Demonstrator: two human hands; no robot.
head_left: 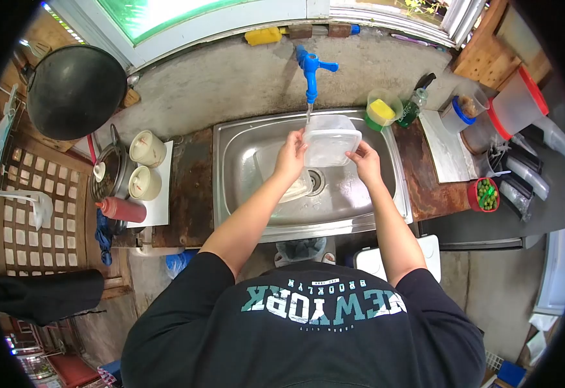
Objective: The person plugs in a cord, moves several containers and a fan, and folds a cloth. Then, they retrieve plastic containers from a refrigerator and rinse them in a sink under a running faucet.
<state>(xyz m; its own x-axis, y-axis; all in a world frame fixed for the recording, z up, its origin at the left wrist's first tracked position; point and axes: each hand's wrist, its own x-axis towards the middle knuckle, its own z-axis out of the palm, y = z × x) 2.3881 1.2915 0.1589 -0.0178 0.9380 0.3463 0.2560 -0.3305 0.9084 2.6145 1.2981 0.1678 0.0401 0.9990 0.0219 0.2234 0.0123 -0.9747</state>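
Both hands hold a clear plastic food container (pixel 331 147) over the sink (pixel 244 208), tilted below the blue faucet (pixel 309 72). My left hand (pixel 291 155) grips its left edge, and my right hand (pixel 366 161) pinches its lower right corner. A thin stream of water falls from the spout by the container's left side. Beneath my left hand, another translucent container (pixel 297 189) lies in the basin, partly covered by the wrist. Beside it is the round metal drain (pixel 316 182).
Behind the sink's right corner stand a tub with a yellow sponge (pixel 381 111) and a green bottle (pixel 412 107). Two cream tubs (pixel 145 183) and a red squeeze bottle (pixel 122 209) are at left. A black wok (pixel 75 90) hangs at upper left. A red cup (pixel 483 194) is at right.
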